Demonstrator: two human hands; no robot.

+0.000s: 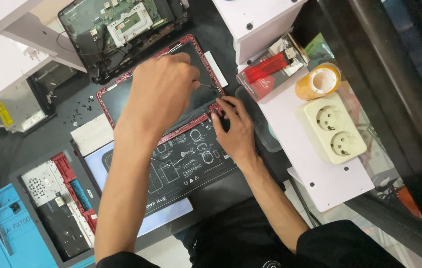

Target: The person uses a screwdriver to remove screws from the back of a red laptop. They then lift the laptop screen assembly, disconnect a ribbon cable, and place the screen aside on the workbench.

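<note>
Two hands work at centre frame over one red-framed laptop panel (121, 97), which lies flat on the dark bench (2, 144) so both can reach its lower right corner. The left hand (163, 92) is curled in a narrow grip around one thin screwdriver (207, 86), whose tip angles down towards that corner; only the shaft shows beyond the knuckles. The right hand (235, 129) rests with fingers drawn together and pressed on the red corner piece, seemingly to steady it; whether it pinches anything small I cannot tell. One dark work mat (191, 168) with white line drawings lies just below the panel, under the forearms. One opened laptop base (121, 25), circuit board exposed, sits at upper centre, touching the panel's top edge. A scatter of tiny dark screws (79, 111), too small to count, lies left of the panel, near at hand. One tray of red and blue parts (67, 198) occupies the lower left, beside one blue case (7, 233). On the white shelf (320, 183) at right: one double wall socket (332, 129), cream, two outlets; one yellow tape roll (318, 81); one red lighter (266, 67) on a card.
</note>
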